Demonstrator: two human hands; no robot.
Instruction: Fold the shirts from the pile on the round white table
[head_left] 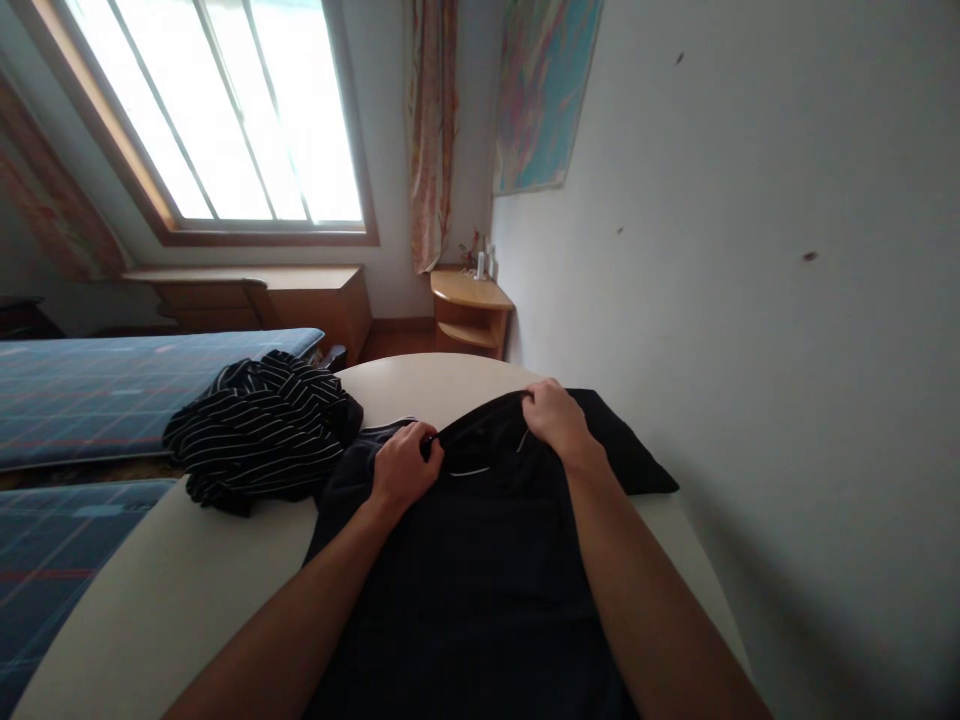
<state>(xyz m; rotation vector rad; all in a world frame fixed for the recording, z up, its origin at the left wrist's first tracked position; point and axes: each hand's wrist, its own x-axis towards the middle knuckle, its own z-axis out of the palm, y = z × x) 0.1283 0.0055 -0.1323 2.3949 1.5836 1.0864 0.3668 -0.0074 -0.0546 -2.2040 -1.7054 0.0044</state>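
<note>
A dark shirt [465,580] with thin white piping near its collar lies spread on the pale round table [225,570], its lower part running toward me. My left hand [409,462] is closed on the left side of the collar. My right hand [555,412] pinches the collar's right side, a little farther back. Between the two hands the collar edge is drawn up in a slanting line. Black cloth [634,450] extends past my right hand toward the wall; whether it belongs to the same shirt I cannot tell.
A crumpled black-and-white striped garment [262,430] sits at the table's left edge. Beyond it are blue plaid mattresses [150,385]. The white wall [787,400] stands close on the right. A wooden corner shelf [471,292] and a desk [315,285] are at the back.
</note>
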